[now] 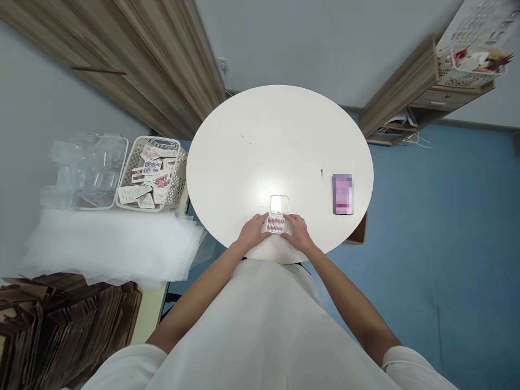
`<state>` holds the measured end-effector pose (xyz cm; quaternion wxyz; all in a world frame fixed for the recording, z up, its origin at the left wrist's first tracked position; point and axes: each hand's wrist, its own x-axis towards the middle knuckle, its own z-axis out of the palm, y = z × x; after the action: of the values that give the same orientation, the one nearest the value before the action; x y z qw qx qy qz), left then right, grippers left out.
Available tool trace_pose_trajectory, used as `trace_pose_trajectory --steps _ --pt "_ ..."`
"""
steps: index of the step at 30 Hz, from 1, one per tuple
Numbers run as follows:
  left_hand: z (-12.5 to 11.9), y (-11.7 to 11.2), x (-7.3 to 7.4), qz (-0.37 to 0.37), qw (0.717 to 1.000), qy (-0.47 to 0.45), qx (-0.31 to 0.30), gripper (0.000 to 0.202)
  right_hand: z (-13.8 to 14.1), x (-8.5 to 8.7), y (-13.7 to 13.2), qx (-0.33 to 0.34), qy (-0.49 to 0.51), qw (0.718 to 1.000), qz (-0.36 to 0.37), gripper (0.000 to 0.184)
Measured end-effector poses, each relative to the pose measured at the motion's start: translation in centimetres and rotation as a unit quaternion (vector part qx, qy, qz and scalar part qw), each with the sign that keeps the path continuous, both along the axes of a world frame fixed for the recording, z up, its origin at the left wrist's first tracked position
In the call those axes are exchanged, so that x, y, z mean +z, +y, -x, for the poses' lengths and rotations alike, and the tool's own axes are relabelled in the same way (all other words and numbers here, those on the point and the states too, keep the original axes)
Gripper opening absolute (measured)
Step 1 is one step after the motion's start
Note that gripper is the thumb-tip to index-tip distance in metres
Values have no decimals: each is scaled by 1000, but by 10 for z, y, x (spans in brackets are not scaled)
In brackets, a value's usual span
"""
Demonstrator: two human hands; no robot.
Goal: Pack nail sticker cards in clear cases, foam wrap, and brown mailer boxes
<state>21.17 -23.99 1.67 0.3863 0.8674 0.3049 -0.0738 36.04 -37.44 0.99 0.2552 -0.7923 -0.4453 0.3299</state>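
Observation:
A small clear plastic case (279, 204) stands with its lid raised near the front edge of the white table. In its lower half sits a white card with two rows of shiny pink and purple oval pieces (275, 223). My left hand (254, 232) grips the left side of the case between thumb and fingers. On the opposite side, my right hand (298, 233) holds it the same way. Whether the card is pressed fully down inside cannot be seen.
The round white table (280, 124) also bears a purple phone-like object (343, 194) at right. To the left are a white basket (177, 179) of similar cards, a bin of clear plastic cases (108, 157), translucent sheets (109, 244) and folded brown cardboard (69, 319).

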Motion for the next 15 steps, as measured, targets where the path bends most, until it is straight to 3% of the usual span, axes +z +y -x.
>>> trace_pose_trajectory --steps 7,15 --pt "-19 -18 -6 -40 996 78 21 62 -16 -23 -1 27 -29 999 12 60" --pt "-18 -26 -13 -70 993 95 21 57 -15 -30 1 52 -67 996 20 58"
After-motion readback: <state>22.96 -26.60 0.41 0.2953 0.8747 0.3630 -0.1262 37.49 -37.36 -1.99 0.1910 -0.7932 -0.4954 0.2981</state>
